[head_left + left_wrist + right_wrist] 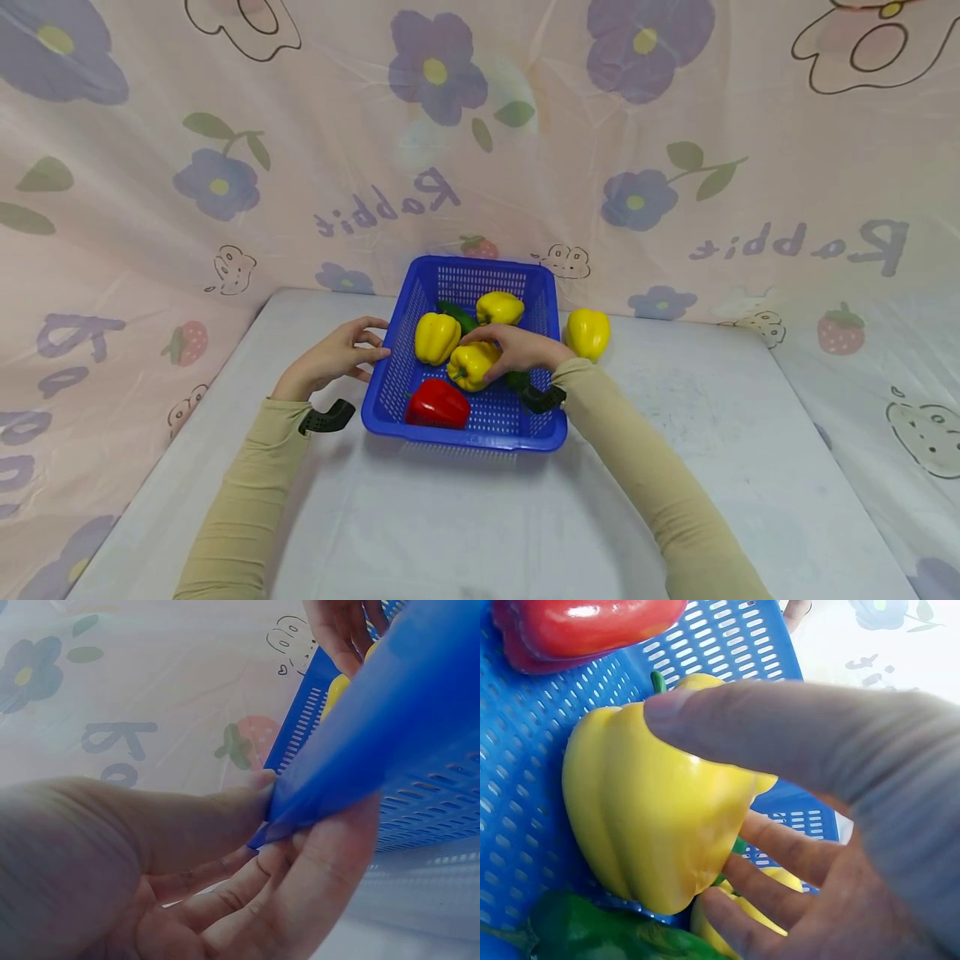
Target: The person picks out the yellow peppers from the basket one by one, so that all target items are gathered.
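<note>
A blue plastic basket [465, 437] stands on the table with bell peppers in it. My left hand [333, 358] holds its left rim, thumb on one side and fingers on the other, as the left wrist view shows. Inside the basket, my right hand [517, 347] grips a yellow bell pepper [468, 367], thumb across it in the right wrist view [630, 802]. Two more yellow bell peppers [437, 338] [499, 308] lie behind that one. Nearer the front is a red bell pepper [437, 404]. A long green vegetable [457, 317] lies at the back, and a green pepper [607, 930] sits beside the gripped one.
Outside the basket, a yellow bell pepper [588, 334] rests on the white table [690, 433] just to the right. A patterned curtain [517, 183] hangs behind the table and along its sides. Each wrist carries a small black camera mount [327, 417].
</note>
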The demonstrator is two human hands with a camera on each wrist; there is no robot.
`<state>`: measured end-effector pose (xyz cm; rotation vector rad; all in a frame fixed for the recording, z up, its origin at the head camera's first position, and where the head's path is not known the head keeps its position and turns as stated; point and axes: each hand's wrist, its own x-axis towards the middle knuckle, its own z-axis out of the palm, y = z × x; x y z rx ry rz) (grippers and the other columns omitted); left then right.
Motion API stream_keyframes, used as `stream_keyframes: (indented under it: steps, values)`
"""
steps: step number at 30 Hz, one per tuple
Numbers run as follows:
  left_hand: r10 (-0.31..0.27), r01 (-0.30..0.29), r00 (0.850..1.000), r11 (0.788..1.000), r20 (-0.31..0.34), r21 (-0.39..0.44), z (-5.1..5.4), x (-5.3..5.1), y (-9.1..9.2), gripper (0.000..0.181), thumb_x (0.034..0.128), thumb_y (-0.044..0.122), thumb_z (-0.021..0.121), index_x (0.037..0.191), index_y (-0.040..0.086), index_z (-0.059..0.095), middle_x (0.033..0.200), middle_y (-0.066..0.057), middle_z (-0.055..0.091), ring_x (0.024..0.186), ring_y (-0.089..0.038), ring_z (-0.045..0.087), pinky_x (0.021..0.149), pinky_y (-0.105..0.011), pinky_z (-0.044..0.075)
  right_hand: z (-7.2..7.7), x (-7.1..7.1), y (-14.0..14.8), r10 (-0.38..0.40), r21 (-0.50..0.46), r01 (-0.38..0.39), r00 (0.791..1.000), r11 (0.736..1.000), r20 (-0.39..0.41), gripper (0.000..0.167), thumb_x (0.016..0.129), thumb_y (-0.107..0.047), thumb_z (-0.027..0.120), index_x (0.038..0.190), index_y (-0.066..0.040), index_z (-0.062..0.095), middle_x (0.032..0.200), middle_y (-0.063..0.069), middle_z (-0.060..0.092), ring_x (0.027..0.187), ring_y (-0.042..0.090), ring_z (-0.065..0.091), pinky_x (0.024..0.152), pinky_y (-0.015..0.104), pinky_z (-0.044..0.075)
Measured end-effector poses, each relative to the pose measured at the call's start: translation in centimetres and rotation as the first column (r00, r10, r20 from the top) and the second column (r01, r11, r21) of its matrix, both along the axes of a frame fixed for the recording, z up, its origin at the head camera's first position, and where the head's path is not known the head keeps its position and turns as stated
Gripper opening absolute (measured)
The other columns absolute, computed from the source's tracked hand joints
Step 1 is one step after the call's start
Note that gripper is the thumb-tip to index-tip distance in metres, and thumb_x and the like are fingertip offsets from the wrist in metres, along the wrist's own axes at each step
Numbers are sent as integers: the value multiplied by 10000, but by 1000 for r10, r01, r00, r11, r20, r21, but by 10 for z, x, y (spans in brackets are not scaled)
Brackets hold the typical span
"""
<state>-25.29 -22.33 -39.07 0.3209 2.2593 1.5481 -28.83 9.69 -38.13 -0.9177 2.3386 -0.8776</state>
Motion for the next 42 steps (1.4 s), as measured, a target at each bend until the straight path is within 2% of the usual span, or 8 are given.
stream_keyframes:
  steps: [10,19,24,34,42]
  values:
    - [1,-1,1000,1000,-7,0,-2,-2,1,557,960,136,593,1428,15,317,1106,-237,496,861,-275,614,700,-414,576,-1,0,1,-6,5,7,1000,1000,-3,610,801,-50,764,1358,-90,518,1358,63,501,1201,243,446,1090,445,310]
    - [-3,3,1000,1000,-6,-3,1,1,-1,577,963,144,588,1439,3,292,1123,-250,493,875,-281,612,708,-414,575,-2,-3,-3,-10,15,10,1000,1000,-1,623,788,-44,776,1352,-112,519,1333,47,509,1168,223,454,1075,407,336]
    - [14,-14,1000,1000,1,-13,1,1,-1,562,959,152,595,1429,25,313,1126,-243,493,883,-295,614,710,-422,574,-2,-2,-4,-20,24,20,1000,1000,1,623,787,-45,778,1346,-114,512,1320,53,506,1155,222,460,1063,387,353]
    - [18,-18,1000,1000,3,-9,0,1,1,547,959,144,594,1420,27,323,1109,-236,493,872,-290,616,706,-420,575,-2,-1,-5,-74,50,71,996,996,54,580,773,-44,790,1275,-148,520,1273,86,497,1146,247,454,1040,389,378]
    - [2,-2,1000,1000,6,-2,0,1,0,559,963,142,587,1428,8,307,1119,-245,492,877,-283,613,712,-412,575,-4,1,-5,-66,40,63,996,997,61,583,773,-48,793,1277,-138,515,1254,85,498,1135,243,456,1038,385,377]
